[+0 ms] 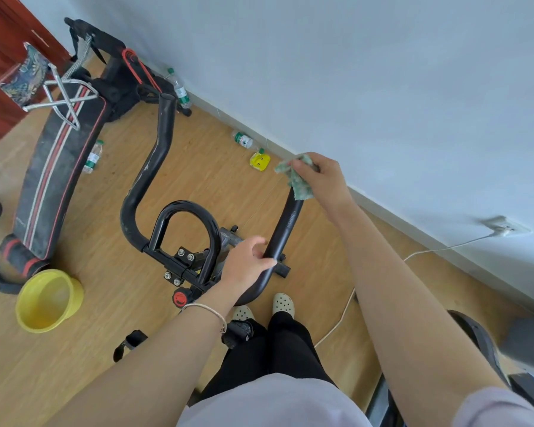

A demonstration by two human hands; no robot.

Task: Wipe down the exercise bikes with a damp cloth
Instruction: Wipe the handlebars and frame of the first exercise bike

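Cloth [295, 177] is bunched in our right hand [321, 180], pinched over the far tip of the right handlebar arm [285, 223]. Our left hand [247, 263] grips that bar near its base. Its long axis runs between both hands; we judge the wipe should travel back toward the left.

We see a cloth [296, 177] mottled in green and pale flecks, and a glossy black handlebar [285, 229] with grey scuffs on its far side. Its knob [180, 298] is red. The basin [48, 300] is plain yellow, and the floor [198, 167] shows honey-toned wood grain. The sit-up bench [53, 177] is black with red and white stripes. The folding stool [28, 75] has a dark blue leaf print. The bottle [181, 90] has a green cap and a green-and-white label. The wall [383, 72] is pale blue-grey, the door [0, 57] reddish brown, the clogs [283, 305] cream and the trousers [284, 349] black.
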